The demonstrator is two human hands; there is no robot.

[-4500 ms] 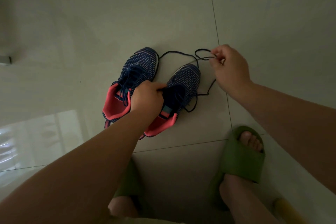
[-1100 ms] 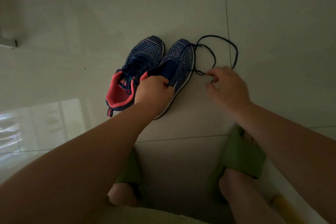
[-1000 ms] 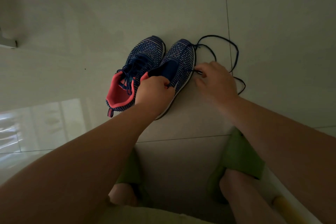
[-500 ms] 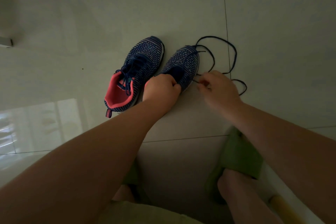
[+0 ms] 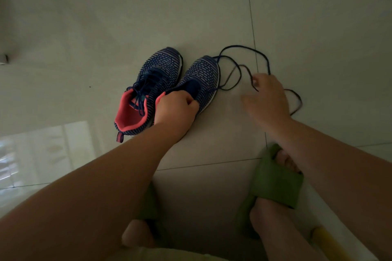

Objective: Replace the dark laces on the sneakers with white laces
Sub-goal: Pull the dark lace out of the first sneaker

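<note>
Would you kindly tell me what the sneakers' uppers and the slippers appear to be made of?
The sneakers look like knitted fabric, matte, with a woven dash pattern and coral lining. The green slippers look like moulded foam or rubber: smooth, thick, seamless; uncertain.

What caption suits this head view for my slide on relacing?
Left hand grips the right sneaker while right hand pulls its dark lace loose.

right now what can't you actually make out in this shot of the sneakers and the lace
- Right hand, head view: motion-blurred, so its hold on the dark lace is unclear.
- Right sneaker: the left hand covers its heel and opening.
- Whether the lace has left the last eyelets: too dark and small.
- Yellow object: cut off by the bottom edge.
- White laces: none in view.
</note>
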